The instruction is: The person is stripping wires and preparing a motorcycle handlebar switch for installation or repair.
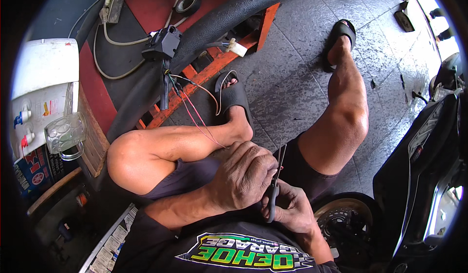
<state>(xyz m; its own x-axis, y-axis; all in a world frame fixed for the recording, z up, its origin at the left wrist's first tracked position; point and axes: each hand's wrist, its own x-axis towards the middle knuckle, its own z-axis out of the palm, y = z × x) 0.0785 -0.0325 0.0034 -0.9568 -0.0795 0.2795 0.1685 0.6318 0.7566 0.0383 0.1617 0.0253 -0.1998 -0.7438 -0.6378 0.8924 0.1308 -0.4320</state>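
Observation:
My left hand [245, 174] is closed in a pinch around thin pink wires [197, 118]. They run up to a black plastic housing [162, 43] with a dark cable, which rests by a thick padded black bar [229, 13]. In my right hand [294, 208] is a pair of scissors [274, 191] with dark handles, its narrow blades pointing up and away from me. The scissors are right beside the left fingers; whether a wire lies between the blades cannot be made out. A loose pale wire [218, 102] also loops from the housing's cable.
An orange metal frame [183, 96] stands ahead, with a white connector [237, 48] beside it. At the left are a glass mug [66, 134] and a white water dispenser [46, 73]. A power strip [116, 5] and tape roll [187, 5] lie far left. A motorcycle [414, 161] stands right.

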